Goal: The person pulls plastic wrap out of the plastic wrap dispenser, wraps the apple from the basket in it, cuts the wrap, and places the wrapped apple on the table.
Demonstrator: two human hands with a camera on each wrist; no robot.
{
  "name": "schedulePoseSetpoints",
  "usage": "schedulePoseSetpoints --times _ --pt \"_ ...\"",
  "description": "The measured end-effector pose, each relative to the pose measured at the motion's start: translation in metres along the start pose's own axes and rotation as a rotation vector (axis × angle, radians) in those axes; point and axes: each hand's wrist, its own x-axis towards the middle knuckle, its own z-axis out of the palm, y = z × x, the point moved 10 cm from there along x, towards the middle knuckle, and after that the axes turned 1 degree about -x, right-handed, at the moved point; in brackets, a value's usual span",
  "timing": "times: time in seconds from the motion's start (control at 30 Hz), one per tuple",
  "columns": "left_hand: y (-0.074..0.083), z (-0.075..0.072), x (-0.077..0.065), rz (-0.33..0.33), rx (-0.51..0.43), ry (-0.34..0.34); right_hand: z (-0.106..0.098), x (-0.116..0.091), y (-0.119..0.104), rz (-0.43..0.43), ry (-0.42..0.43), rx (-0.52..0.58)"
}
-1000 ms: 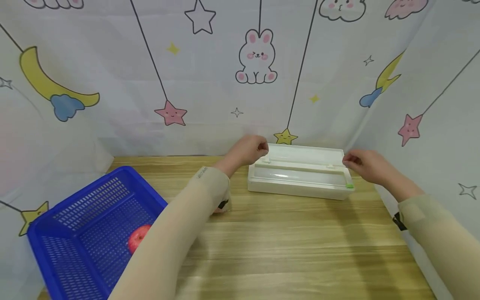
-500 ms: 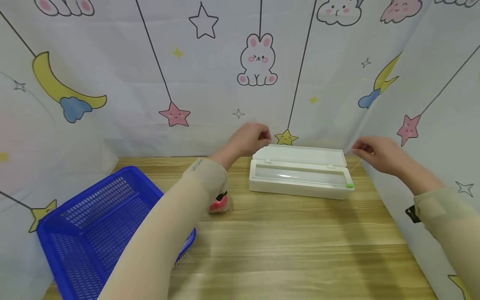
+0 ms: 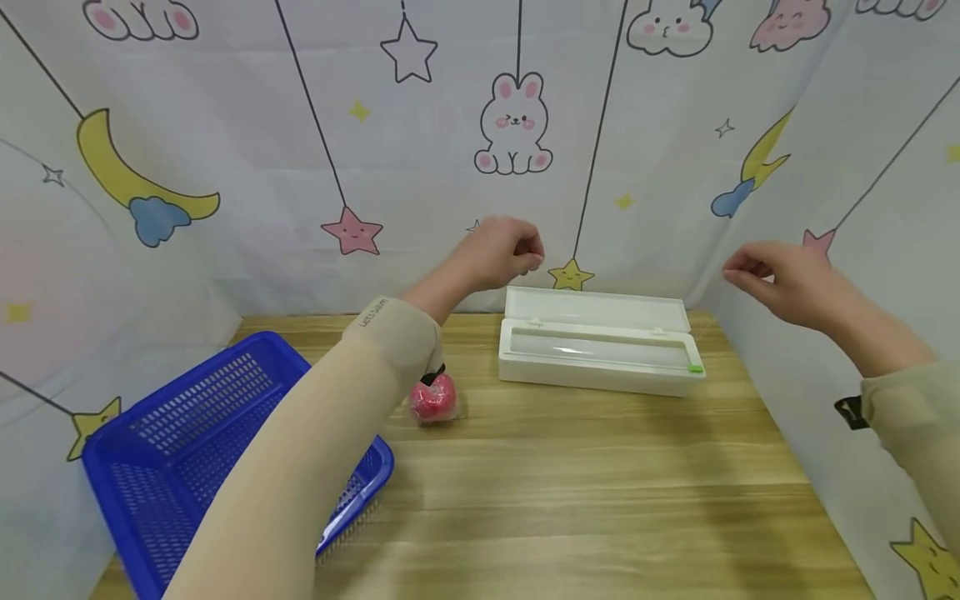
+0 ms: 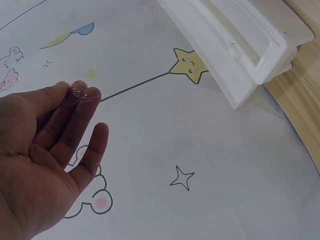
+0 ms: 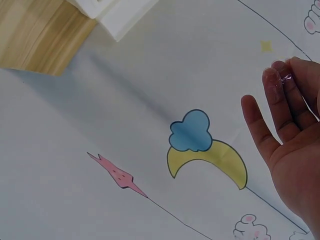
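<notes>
Overhead, both hands hang well apart above the table, each pinching: the left hand (image 3: 498,254) and right hand (image 3: 783,279) hold clear film (image 4: 82,95) between thumb and fingertips; in the head view its course between them is too transparent to trace. Behind and below, toward the back edge, a white box (image 3: 592,377) stands with its lid (image 3: 600,307) raised; the long recessed opening shows a glossy, see-through surface, with a small green tab (image 3: 696,368) at the right end. To the left, a blue basket (image 3: 210,390) of perforated plastic, corners rounded; a beige cloth sleeve (image 3: 300,442) hides much of its floor, so full contents cannot be told. Just beside that sleeve, a round red object (image 3: 435,400) in shiny, crinkled wrap sits on the wood-grained table (image 3: 585,483). Backdrop: white printed cloth (image 3: 420,150), lightly creased.
</notes>
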Motion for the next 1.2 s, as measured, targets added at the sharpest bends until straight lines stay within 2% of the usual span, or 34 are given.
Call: schedulePoseSetpoints --times 0.5,0.73,1.0,1.2 --pt "0.028 -0.038 -0.009 0.064 0.019 0.028 -0.043 -0.002 -0.016 0.01 0.034 -0.082" --pt "0.04 -0.051 -0.014 0.079 0.024 0.032 -0.063 -0.009 -0.021 0.014 0.078 -0.074" --pt "0.054 -0.062 -0.021 0.123 0.03 0.039 -0.079 -0.015 -0.034 -0.053 0.135 -0.109" --pt "0.063 -0.069 -0.026 0.151 0.017 0.042 -0.086 -0.016 -0.033 0.002 0.136 -0.139"
